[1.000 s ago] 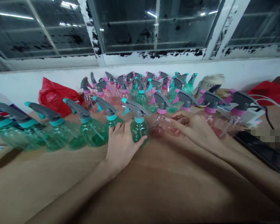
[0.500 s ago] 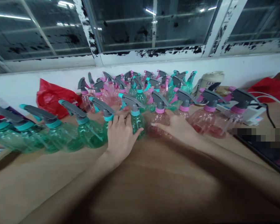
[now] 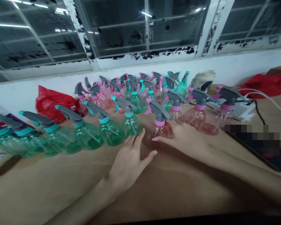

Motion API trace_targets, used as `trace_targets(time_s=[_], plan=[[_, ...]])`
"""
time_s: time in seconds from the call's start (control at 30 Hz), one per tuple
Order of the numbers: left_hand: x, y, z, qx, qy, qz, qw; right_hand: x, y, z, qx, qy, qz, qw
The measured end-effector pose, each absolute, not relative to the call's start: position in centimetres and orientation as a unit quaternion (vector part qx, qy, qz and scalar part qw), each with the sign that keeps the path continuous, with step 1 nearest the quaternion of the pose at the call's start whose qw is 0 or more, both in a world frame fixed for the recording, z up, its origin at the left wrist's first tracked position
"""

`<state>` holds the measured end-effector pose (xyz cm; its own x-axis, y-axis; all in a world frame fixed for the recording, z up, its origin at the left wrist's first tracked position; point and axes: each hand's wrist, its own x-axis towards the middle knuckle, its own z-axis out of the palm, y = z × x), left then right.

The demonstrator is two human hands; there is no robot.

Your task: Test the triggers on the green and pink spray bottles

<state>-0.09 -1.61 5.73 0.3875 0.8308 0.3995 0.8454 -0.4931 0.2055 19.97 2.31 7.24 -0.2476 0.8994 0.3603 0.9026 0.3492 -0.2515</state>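
Observation:
My right hand [image 3: 189, 139] is wrapped round a clear pink spray bottle [image 3: 161, 132], its thumb across the front and the fingers partly hidden behind. The bottle has a grey head and a pink collar and stands upright. To its left my left hand [image 3: 128, 161] is open above the table, fingers stretched and thumb apart. Just beyond those fingertips stands a green spray bottle [image 3: 131, 125] with a turquoise collar; whether they touch it I cannot tell. Another green spray bottle [image 3: 110, 132] stands to its left.
More green bottles [image 3: 87, 137] line the left, and pink bottles [image 3: 196, 117] the right. Behind stands a cluster of both colours [image 3: 136, 101]. Red plastic bags [image 3: 53, 103] lie at both sides. A dark flat device [image 3: 253, 147] and a white power strip [image 3: 244, 111] are at right.
My left hand has let go among the green bottles and drawn back toward me. My right hand has brought the pink spray bottle slightly nearer. The view has shifted a little.

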Motion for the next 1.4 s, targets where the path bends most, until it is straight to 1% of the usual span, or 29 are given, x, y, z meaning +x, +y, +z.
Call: trace_targets(time_s=[0.1, 0.27, 0.33, 0.47, 0.53, 0.63, 0.8, 0.93, 1.1, 1.23, 1.4], plan=[[1.2, -1.5, 4.6, -0.84, -0.481, -0.23, -0.102, 21.6, 0.4, 7.1, -0.559, -0.8, -0.016, 0.217], [4.1, -1.8, 3.2, -0.831, -0.452, -0.262, -0.192, 24.5, -1.3, 7.6, -0.48, -0.834, -0.032, 0.271], [5.1, -2.1, 2.8, -0.827, -0.443, -0.266, -0.222, 25.4, -1.5, 8.2, -0.461, -0.836, 0.015, 0.297], [6.8, -2.5, 2.4, -0.842, -0.402, -0.264, -0.245, 26.5, -1.2, 8.6, -0.424, -0.797, 0.208, 0.376], [7.5, -2.4, 2.3, -0.851, -0.388, -0.257, -0.243, 26.5, -0.9, 8.4, -0.386, -0.775, 0.274, 0.419], [8.2, -1.8, 2.4, -0.856, -0.394, -0.241, -0.232, 26.0, -0.4, 8.2, -0.364, -0.747, 0.305, 0.465], [7.9, -0.4, 2.0, -0.867, -0.4, -0.221, -0.201, 25.2, 0.9, 8.0, -0.353, -0.738, 0.292, 0.496], [5.9, 0.7, 1.2, -0.889, -0.393, -0.187, -0.144, 25.2, 2.2, 7.2, -0.313, -0.749, 0.256, 0.525], [3.3, 1.3, 0.2, -0.905, -0.393, -0.144, -0.076, 25.1, 3.3, 7.1, -0.3, -0.772, 0.239, 0.507], [3.2, 1.2, -0.1, -0.913, -0.384, -0.131, -0.033, 24.7, 3.7, 7.6, -0.288, -0.776, 0.244, 0.506], [3.8, 1.0, -0.1, -0.919, -0.377, -0.116, -0.012, 24.1, 3.9, 7.8, -0.283, -0.78, 0.246, 0.501]])
